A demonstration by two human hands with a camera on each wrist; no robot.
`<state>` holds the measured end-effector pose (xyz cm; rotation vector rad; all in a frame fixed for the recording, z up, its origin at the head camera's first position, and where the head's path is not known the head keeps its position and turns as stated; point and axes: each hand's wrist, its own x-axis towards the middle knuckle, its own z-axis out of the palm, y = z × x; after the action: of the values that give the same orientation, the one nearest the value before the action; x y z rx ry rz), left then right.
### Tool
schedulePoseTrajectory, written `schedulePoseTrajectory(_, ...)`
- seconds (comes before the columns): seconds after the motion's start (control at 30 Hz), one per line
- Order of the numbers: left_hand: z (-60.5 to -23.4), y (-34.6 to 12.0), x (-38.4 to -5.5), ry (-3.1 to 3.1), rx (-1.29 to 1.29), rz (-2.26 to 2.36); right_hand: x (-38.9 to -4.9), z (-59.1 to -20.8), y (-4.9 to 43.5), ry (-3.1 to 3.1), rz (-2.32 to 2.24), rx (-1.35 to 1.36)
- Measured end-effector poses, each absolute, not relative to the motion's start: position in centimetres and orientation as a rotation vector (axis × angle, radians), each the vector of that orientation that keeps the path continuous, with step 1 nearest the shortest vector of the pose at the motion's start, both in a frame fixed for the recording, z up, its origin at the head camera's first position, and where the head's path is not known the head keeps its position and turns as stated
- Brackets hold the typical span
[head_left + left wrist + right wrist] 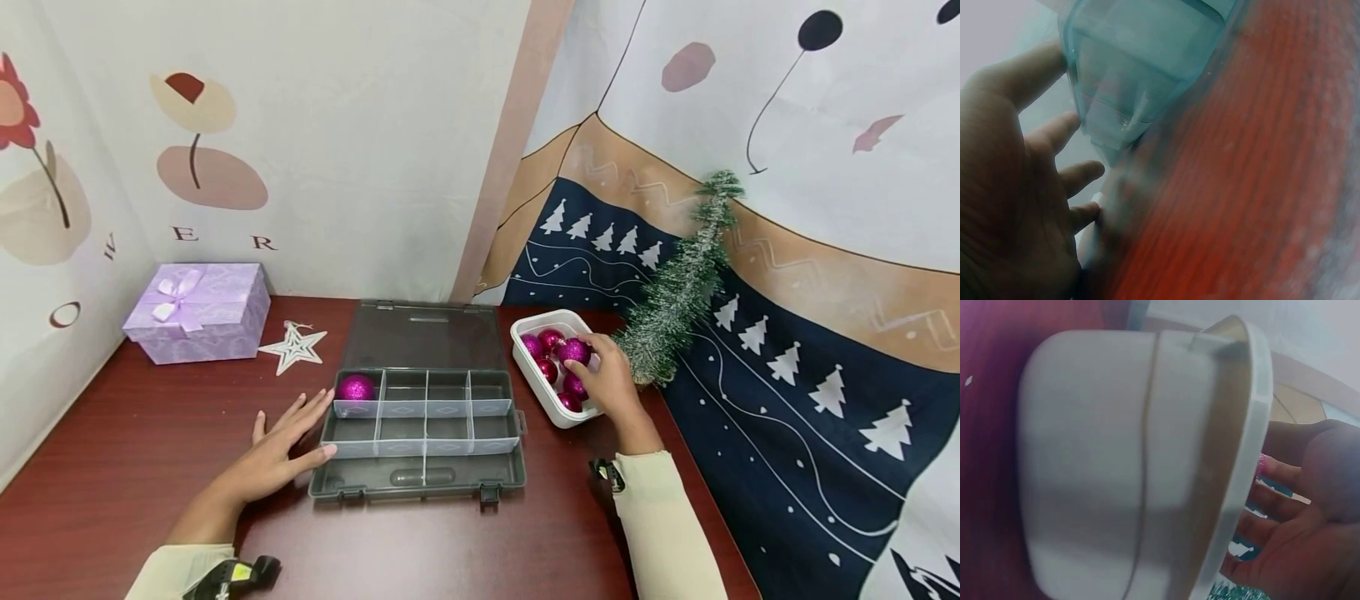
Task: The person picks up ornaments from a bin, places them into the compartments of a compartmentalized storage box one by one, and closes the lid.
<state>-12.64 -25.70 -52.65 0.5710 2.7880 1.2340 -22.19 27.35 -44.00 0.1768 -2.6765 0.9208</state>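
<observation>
My left hand (273, 458) touches the left side of the grey see-through compartment box (420, 492) with fingers spread; the left wrist view has the fingers beside its wall. A glittery magenta bauble (356, 387) sits in the back left compartment. To the right, my right hand (609, 379) reaches into a white plastic tub (542, 398) and pinches a glittery magenta bauble (573, 351) between thumb and fingers. Several shiny and glittery baubles (547, 369) lie around it in the tub. In the right wrist view, the tub's wall (1097, 456) hides most of them.
The box's dark lid (423, 337) lies folded back behind it. A lilac gift box (202, 321) and a white star ornament (292, 347) are at the back left. A small frosted artificial tree (675, 300) leans just behind the right hand, against the printed cloth (795, 400).
</observation>
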Motion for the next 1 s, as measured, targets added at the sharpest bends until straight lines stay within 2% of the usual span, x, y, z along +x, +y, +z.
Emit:
schedulePoseTrajectory(0.43, -52.6, -25.7, -12.6, 2.788, 0.577, 1.231, -23.0, -42.3, 24.1, -2.432, 1.059, 0.281)
schedulePoseTrajectory(1.0, -52.7, -25.7, -12.6, 2.786, 0.575, 1.243, -24.2, -41.3, 18.3, -2.428, 1.127, 0.472)
